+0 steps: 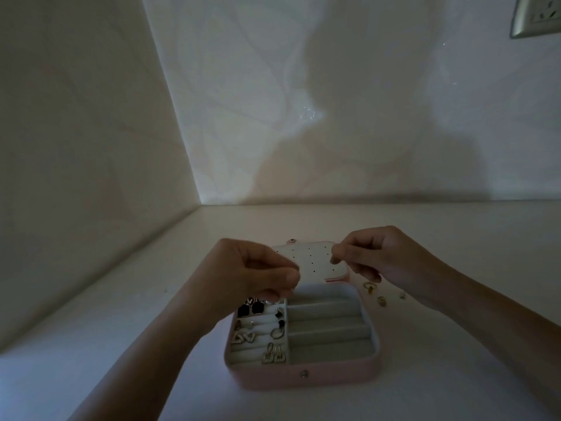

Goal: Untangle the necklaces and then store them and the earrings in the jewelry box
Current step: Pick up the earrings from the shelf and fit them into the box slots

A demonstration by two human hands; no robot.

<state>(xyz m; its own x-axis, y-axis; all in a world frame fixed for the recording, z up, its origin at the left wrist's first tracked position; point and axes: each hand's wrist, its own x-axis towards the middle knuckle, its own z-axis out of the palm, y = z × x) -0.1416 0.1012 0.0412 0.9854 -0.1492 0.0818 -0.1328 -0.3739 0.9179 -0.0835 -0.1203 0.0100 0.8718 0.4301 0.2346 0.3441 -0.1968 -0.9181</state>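
Head view: jewelry box (303, 375), one, open on the desk (121, 329) at 6 o'clock; earrings (274, 355), about ten, in its 9 o'clock trays; loose gold pieces (371, 287), three, at its 2 o'clock. Left hand (258, 278) and right hand (373, 256), apart above the box, each pinched thumb to finger; no necklace visible between them. Stock judged light, fine and snag-prone: take by the clasp.

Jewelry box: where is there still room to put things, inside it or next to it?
Inside the jewelry box, the grey rows on the right are bare; the left column is crowded with earrings. The table left of the box is bare. Right of it lie small gold pieces.
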